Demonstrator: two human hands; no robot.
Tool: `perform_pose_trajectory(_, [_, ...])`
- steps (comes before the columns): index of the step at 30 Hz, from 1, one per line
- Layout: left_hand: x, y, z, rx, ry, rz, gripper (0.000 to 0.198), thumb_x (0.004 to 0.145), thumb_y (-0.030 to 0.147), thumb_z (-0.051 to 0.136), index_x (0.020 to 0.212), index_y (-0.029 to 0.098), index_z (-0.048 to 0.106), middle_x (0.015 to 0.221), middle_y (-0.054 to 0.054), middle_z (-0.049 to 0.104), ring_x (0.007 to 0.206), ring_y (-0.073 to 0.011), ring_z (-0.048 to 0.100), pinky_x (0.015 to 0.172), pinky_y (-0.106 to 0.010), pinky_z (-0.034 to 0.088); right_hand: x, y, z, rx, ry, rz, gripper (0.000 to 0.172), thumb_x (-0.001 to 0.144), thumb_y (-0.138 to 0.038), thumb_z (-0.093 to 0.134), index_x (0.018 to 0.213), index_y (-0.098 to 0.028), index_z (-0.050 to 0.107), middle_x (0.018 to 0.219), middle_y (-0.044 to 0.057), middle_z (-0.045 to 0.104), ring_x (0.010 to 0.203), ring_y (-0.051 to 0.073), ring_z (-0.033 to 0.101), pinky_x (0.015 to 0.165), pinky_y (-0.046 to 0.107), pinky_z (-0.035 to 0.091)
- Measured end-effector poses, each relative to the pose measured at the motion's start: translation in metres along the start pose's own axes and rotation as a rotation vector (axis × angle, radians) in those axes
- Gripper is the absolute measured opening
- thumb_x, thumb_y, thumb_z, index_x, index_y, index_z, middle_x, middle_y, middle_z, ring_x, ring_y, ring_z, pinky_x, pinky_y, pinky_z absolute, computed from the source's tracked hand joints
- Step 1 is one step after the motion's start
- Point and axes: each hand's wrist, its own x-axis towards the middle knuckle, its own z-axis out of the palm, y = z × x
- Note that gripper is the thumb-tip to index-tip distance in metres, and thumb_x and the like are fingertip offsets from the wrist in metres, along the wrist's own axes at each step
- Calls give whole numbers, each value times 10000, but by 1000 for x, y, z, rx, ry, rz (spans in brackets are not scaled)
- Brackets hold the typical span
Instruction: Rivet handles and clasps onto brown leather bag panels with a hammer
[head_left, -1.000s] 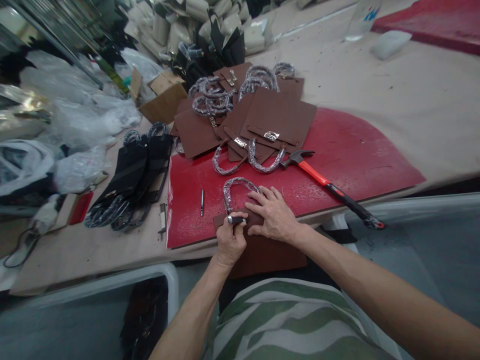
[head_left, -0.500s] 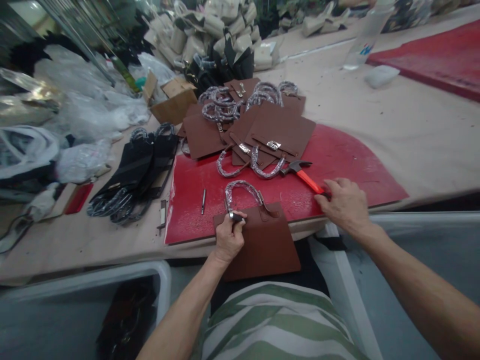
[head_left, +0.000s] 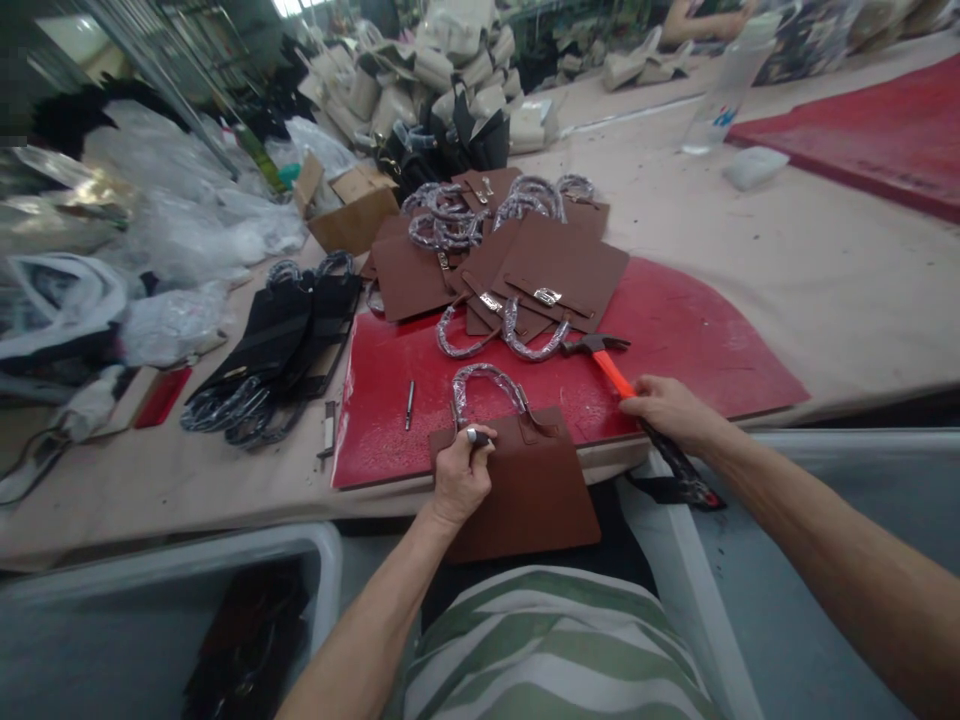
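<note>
My left hand (head_left: 461, 480) is closed on a short metal rod-like tool (head_left: 477, 437), its silver end showing above my fingers; its lower end is hidden. That hand rests at the upper left of a brown bag panel (head_left: 532, 500) with a plastic-wrapped handle (head_left: 487, 375). The panel lies partly on the red board (head_left: 712, 350) and hangs over the table's front edge. My right hand (head_left: 671, 410) is closed around a claw hammer (head_left: 613, 372) with an orange and black handle. The hammer's head lies towards the brown pile, and its black grip end points back past the table edge.
Several brown bag panels (head_left: 562, 260) with wrapped handles are piled at the back of the board. A thin metal rod (head_left: 409, 405) lies left of my left hand. Black bag pieces (head_left: 262, 340) and a cardboard box (head_left: 349, 220) stand left. Grey bins (head_left: 330, 560) flank me below the table.
My right hand has taken hold of the hammer by its handle, and the black grip end now shows below the hand. My left hand has barely moved.
</note>
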Motion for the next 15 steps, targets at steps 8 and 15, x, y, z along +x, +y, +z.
perform_pose_trajectory(8, [5, 6, 2, 8, 13, -4, 128, 977, 172, 486, 1056, 203, 582, 932, -34, 709, 837, -153, 704, 778, -238, 571, -57, -25, 30, 304, -134, -75, 204, 919, -390, 436, 827, -219, 372, 620, -70, 312, 417, 83, 268, 384, 195, 256])
perform_pose_trajectory(15, [4, 4, 4, 23, 28, 22, 146, 963, 164, 487, 1072, 200, 577, 918, -43, 715, 816, -171, 711, 761, -256, 583, -120, -39, 27, -457, 243, -1063, 350, 1009, -475, 392, 764, -232, 453, 534, -17, 465, 432, 144, 425, 460, 284, 259])
